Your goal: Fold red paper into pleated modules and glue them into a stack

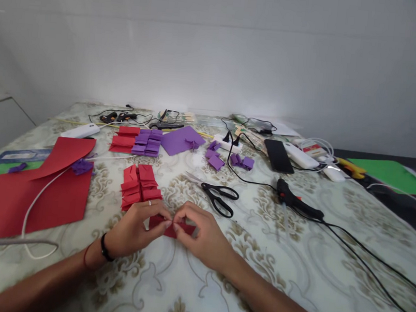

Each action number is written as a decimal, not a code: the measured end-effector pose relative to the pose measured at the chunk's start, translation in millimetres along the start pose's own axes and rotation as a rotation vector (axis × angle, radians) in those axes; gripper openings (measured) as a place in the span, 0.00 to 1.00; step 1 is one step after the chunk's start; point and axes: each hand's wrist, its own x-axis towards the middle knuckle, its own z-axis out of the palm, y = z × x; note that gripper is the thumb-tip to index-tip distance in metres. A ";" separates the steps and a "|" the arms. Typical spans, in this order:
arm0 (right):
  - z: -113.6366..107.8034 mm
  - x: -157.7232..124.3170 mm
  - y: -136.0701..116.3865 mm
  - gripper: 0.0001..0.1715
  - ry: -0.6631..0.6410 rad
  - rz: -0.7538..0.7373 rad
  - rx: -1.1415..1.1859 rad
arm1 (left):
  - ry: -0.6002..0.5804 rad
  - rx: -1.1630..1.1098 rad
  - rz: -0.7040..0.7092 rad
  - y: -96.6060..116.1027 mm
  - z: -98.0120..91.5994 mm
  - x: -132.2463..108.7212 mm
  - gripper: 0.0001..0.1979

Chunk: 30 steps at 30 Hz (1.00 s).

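Note:
A small piece of red paper (171, 230) lies low over the table, pinched between both hands at its middle. My left hand (144, 223), with a ring and a black wristband, holds it by thumb and forefinger. From the other side my right hand (203, 233) grips it the same way, the fingertips of both hands nearly meeting. Just beyond the left hand sit folded red paper pieces (142, 184) in two columns. Black-handled scissors (219, 196) rest beyond the right hand, blades pointing to the upper left.
A glue gun (297, 201) with its cord lies at right. Large red sheets (62, 196) cover the left side. Farther back are folded purple pieces (147, 142), a purple sheet (178, 141), a power strip (227, 143) and a black phone (278, 156).

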 end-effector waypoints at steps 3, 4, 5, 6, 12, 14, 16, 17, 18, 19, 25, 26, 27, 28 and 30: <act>-0.2 -0.4 -1.0 0.07 -0.002 -0.007 0.011 | 0.004 0.001 -0.002 2.0 -1.1 0.1 0.04; -0.2 -0.5 -1.2 0.07 -0.002 -0.011 0.013 | 0.002 0.001 -0.001 2.8 -1.2 0.1 0.04; 0.0 -0.6 -1.2 0.08 -0.002 -0.017 0.015 | -0.003 0.000 -0.001 3.5 -1.3 0.0 0.04; 0.4 -0.8 -1.2 0.08 -0.004 -0.024 0.018 | -0.009 0.000 0.000 4.0 -1.3 0.0 0.04; 0.4 -1.7 -0.2 0.11 -0.042 -0.048 0.049 | -0.083 -0.020 -0.016 3.7 -2.4 0.2 0.09; -2.1 -0.7 -0.5 0.10 -0.037 -0.041 0.044 | -0.079 -0.052 -0.024 2.3 -4.2 1.1 0.09; -5.9 1.3 -1.1 0.09 -0.020 -0.031 0.039 | -0.057 -0.093 -0.043 0.1 -6.9 2.7 0.08; -8.1 2.6 -1.4 0.09 -0.012 -0.027 0.040 | -0.045 -0.118 -0.059 -1.3 -8.4 3.5 0.08; -10.5 4.0 -1.7 0.09 -0.006 -0.021 0.042 | -0.031 -0.144 -0.077 -2.8 -9.9 4.4 0.07; -13.0 5.5 -1.9 0.08 -0.002 -0.016 0.044 | -0.019 -0.169 -0.093 -4.4 -11.2 5.3 0.06; -27.7 11.7 1.7 0.06 0.032 0.126 0.083 | 0.080 -0.330 -0.216 -10.3 -15.3 10.3 0.04; -29.2 12.0 3.1 0.05 0.051 0.171 0.116 | 0.112 -0.371 -0.239 -9.8 -15.5 11.0 0.06; -30.2 12.2 4.6 0.05 0.073 0.216 0.160 | 0.147 -0.401 -0.256 -9.1 -15.8 11.5 0.07; -30.6 12.2 6.1 0.07 0.094 0.256 0.211 | 0.173 -0.415 -0.271 -8.2 -15.9 11.9 0.08; -30.1 12.3 8.1 0.10 0.127 0.311 0.308 | 0.171 -0.413 -0.314 -6.4 -15.7 11.9 0.09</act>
